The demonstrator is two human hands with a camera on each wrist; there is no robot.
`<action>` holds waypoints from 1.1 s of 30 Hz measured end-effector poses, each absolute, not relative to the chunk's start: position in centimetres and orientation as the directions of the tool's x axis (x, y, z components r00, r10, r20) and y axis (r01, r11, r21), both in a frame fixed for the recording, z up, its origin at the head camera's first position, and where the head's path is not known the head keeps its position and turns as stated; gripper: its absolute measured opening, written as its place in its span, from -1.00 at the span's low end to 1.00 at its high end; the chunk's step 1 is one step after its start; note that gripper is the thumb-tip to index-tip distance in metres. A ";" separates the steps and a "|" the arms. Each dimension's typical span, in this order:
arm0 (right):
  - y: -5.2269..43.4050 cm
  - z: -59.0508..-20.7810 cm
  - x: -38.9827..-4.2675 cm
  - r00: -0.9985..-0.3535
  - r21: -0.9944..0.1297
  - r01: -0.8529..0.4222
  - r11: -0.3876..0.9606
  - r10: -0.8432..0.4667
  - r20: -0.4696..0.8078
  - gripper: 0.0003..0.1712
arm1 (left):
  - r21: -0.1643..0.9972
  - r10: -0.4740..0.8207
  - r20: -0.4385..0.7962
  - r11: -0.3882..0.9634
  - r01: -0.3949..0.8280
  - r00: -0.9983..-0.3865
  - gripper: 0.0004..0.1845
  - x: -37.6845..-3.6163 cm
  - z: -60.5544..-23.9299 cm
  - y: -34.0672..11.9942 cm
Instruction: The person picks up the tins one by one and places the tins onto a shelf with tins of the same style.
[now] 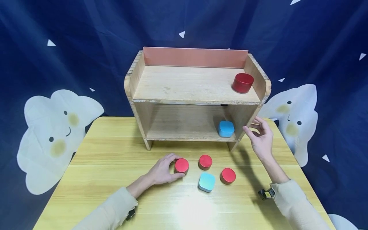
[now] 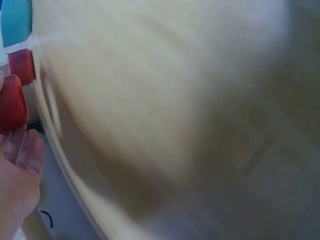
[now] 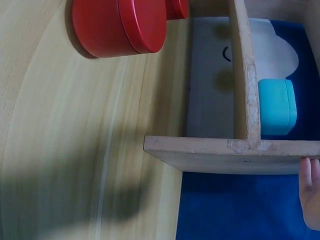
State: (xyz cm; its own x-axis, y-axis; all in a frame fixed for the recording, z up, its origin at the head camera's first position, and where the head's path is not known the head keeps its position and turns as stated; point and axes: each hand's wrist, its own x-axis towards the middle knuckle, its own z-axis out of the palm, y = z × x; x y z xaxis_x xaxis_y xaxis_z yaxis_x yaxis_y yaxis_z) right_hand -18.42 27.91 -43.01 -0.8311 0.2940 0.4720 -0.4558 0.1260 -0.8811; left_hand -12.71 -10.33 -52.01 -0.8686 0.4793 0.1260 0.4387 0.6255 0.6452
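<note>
My left hand [image 1: 163, 171] holds a red round tin [image 1: 181, 166] between thumb and fingers on the table; the left wrist view shows this tin [image 2: 12, 104] above the fingers. Two more red round tins [image 1: 205, 162] [image 1: 228, 176] and a light-blue square tin [image 1: 206, 182] stand to its right. My right hand [image 1: 262, 138] is beside the right side panel [image 1: 249, 119] of a wooden two-tier shelf, fingers loosely bent and holding nothing. Its fingertips [image 3: 306, 167] look close to the panel; whether they touch it, I cannot tell.
On the top tier a larger dark-red round tin [image 1: 242, 83] stands at the right. A blue square tin [image 1: 226, 128] sits at the right of the lower tier [image 1: 184, 123]. Behind the wooden table [image 1: 106, 153] hangs a dark-blue curtain [image 1: 115, 32] with white clouds.
</note>
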 end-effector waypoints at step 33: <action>27.8 -43.1 -18.3 -0.825 -0.874 -0.475 0.101 0.293 0.483 -0.41 | 0.554 0.637 0.236 0.533 0.640 -0.734 -0.37 -14.9 -41.2 -8.6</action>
